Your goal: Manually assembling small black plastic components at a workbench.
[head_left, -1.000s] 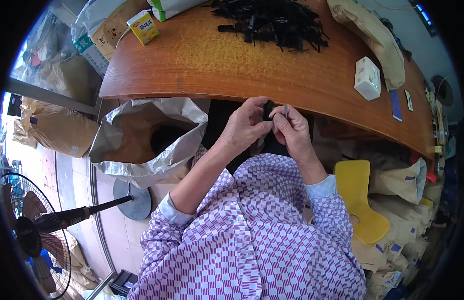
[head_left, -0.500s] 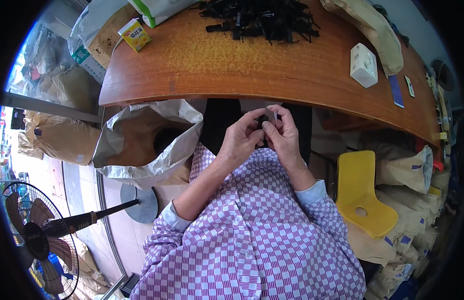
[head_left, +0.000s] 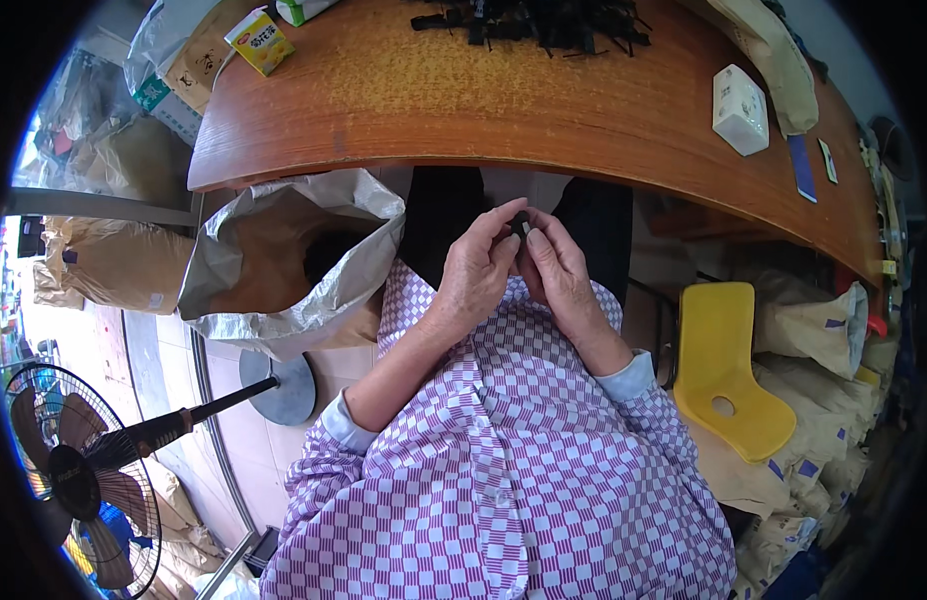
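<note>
My left hand [head_left: 473, 265] and my right hand [head_left: 560, 265] meet above my lap, just in front of the table edge. Between their closed fingertips is a small black piece [head_left: 520, 222], mostly covered by the fingers, so its exact kind cannot be made out. A pale bit shows beside it near the right thumb. On the table [head_left: 383, 120] beyond lies a heap of thin black strips [head_left: 573, 25] with loose ends sticking out.
Left of my legs an open lined sack [head_left: 253, 335] stands below the table edge. A fan [head_left: 78, 480] is at lower left, a yellow chair [head_left: 718, 340] at right. The table holds a small yellow box [head_left: 260, 42] and a white tissue pack [head_left: 740, 110]. Paper sacks [head_left: 818, 330] are piled at right.
My fingers have drawn closer together around the black piece, and the pale sliver raised at the right fingertips no longer stands out. The view has tilted down slightly, shifting the table upward.
</note>
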### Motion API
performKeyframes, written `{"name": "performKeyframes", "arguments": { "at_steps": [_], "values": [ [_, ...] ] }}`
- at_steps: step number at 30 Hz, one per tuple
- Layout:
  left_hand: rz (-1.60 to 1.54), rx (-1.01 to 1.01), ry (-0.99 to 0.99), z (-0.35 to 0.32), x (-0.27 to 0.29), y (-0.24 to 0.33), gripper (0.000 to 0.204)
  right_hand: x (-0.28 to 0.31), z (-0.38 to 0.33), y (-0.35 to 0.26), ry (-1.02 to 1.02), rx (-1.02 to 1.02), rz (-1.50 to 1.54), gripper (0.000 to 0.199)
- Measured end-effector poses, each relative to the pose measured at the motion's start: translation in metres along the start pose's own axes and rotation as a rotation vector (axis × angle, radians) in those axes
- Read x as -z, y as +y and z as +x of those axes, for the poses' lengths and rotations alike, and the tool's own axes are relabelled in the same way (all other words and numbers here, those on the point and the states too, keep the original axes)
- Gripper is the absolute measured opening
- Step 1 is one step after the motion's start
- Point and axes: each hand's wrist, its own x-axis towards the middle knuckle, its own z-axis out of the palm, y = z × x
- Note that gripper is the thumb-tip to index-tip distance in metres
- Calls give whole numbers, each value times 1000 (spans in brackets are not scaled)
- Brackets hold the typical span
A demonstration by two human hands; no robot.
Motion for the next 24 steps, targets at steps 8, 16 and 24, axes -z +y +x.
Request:
{"name": "performKeyframes", "arguments": {
  "at_steps": [8, 16, 24],
  "values": [
    [159, -77, 67, -2, -2, 3, 40, -8, 1, 5, 26, 13, 39, 37],
    [468, -133, 116, -3, -5, 19, 38, -5, 5, 12, 60, -33, 96, 34],
    [125, 41, -1, 4, -1, 5, 41, 2, 7, 21, 89, -1, 108, 28]
  ]
}}
